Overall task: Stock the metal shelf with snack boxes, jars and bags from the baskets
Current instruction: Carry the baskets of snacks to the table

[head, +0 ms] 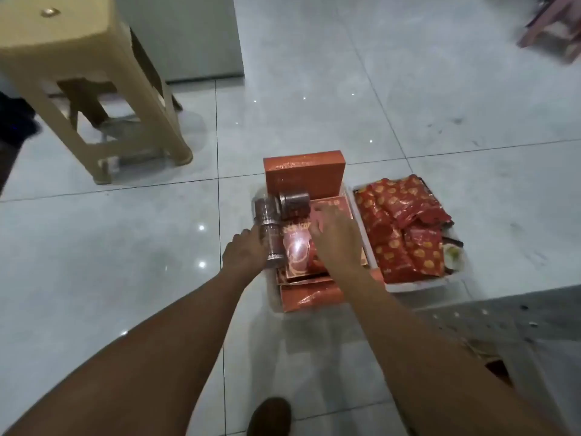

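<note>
Two baskets are sitting side by side on the tiled floor (314,105). The left basket (259,191), clear-walled and hard to make out, is holding red snack boxes and jars. One red box (304,174) is standing upright at its far end, flat red boxes (295,250) are lying stacked in the middle, and another red box (311,297) is leaning along the near edge. A dark-filled jar (292,206) is lying just in front of the upright box, and a clear jar (270,243) is lying along the basket's left side. The right basket (418,286), white-rimmed, is brimming with red snack bags (405,228) printed with orange shapes.

The left grip (243,251) is reaching in from the left and wrapping its fingers round the clear jar, which is lying against the palm at the basket's left edge. The right grip (338,237) is hovering over the middle of the same basket with its fingers spread and fairly straight, their tips touching the top flat box just beside the dark-filled jar. It is pinching nothing. Motion blur is softening both, so finer finger detail is unclear.

A beige plastic stool (78,73) is standing on the floor at the far left, well apart from the baskets. A grey perforated metal surface (503,313) is showing at the lower right, and a dark shoe (270,416) is showing at the bottom edge.
</note>
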